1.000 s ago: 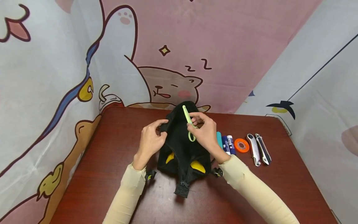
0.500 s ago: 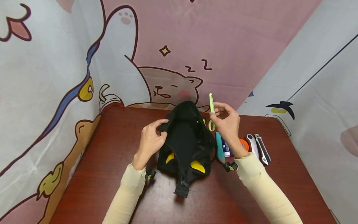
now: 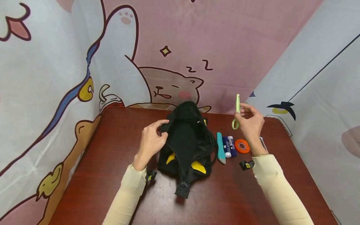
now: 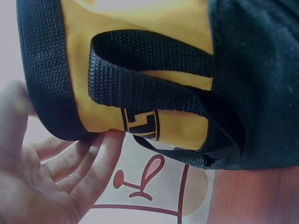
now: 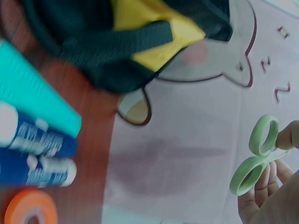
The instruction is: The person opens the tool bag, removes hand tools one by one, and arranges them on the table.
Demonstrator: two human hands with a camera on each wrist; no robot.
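A black bag with yellow panels (image 3: 182,137) stands on the table with its mouth open. My left hand (image 3: 152,140) pinches the left rim of the bag; in the left wrist view its fingers lie under the zipped edge beside a black webbing loop (image 4: 140,88). Light green scissors (image 3: 237,104) point upward in my right hand (image 3: 252,123), held between thumb and fingers above the table's right side. Their two ring handles (image 5: 239,184) show in the right wrist view. The right hand is apart from the bag.
Right of the bag lie a teal-handled tool (image 3: 220,147), two blue-and-white glue sticks (image 3: 226,147) and an orange tape roll (image 3: 242,146). A utility knife (image 3: 263,143) is mostly hidden behind the right wrist. A printed cloth (image 3: 239,47) hangs behind the brown table (image 3: 118,150).
My right hand has carried the scissors from over the bag's opening to the right, past the teal tool and the glue sticks. The left hand stays on the rim.
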